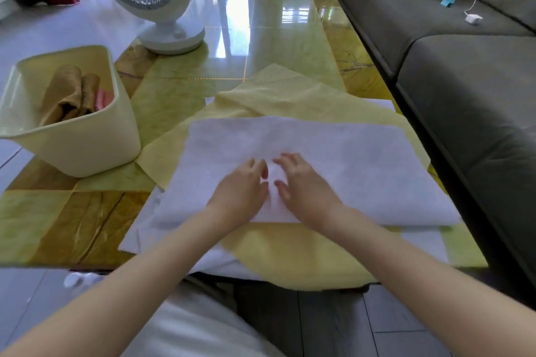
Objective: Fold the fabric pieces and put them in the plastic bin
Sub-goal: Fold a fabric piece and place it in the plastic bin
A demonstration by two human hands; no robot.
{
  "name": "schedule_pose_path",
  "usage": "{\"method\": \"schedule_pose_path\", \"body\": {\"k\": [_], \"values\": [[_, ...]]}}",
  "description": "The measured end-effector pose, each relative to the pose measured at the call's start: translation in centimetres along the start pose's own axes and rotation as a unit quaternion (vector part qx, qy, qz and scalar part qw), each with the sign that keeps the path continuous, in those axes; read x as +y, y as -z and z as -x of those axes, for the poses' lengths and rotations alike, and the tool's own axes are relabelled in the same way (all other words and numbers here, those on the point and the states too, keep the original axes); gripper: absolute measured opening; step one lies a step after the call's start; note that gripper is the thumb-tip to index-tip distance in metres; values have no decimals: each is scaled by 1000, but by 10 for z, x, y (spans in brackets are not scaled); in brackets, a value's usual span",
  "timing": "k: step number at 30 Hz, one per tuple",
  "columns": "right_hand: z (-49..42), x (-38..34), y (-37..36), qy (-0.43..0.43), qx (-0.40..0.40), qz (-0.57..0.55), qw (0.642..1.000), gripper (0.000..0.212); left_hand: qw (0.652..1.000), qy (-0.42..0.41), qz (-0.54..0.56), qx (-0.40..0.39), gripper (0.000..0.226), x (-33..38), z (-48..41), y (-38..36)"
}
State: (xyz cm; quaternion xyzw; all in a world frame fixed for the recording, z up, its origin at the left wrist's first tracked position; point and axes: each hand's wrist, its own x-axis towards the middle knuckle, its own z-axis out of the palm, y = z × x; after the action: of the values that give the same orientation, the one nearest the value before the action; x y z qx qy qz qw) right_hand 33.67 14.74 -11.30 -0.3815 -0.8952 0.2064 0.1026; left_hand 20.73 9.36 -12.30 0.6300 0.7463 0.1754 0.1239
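A white fabric piece [333,148] lies folded into a wide flat band directly under both hands, its near folded edge just below the wrists and its far edge beyond the fingertips. Beneath it, a pale yellow fabric piece [290,95] spreads unfolded, reaching away past the fingers and back toward the forearms. Well to the left of the left hand stands a cream plastic bin [95,139], upright and open, with brownish folded fabric [65,93] and a pink piece [103,100] inside.
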Motion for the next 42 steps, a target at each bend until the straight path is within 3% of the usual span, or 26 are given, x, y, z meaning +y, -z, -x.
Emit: {"method": "schedule_pose_path", "body": {"k": [6,18,23,27,30,33,36,42], "values": [[52,-7,-31,6,-71,128,989,58,991,-48,-113,-47,33,-15,48,-11],[83,41,6,-67,35,212,974,38,981,-32,-190,10,29,-33,65,21],[110,43,12,0,133,200,971,7,985,25,-139,-97,32,-25,87,38],[118,48,11,52,138,200,969,22,974,44,-131,-180,36,-22,89,47],[113,49,24,34,76,210,974,31,967,50,-135,-210,38,-22,82,57],[98,52,46,13,52,244,968,37,971,63,-129,-192,41,-30,69,67],[73,60,69,-29,35,336,941,28,978,85,-122,-144,44,-39,52,70],[20,78,77,-122,0,403,907,19,985,125,-109,-44,35,-42,20,66]]}}
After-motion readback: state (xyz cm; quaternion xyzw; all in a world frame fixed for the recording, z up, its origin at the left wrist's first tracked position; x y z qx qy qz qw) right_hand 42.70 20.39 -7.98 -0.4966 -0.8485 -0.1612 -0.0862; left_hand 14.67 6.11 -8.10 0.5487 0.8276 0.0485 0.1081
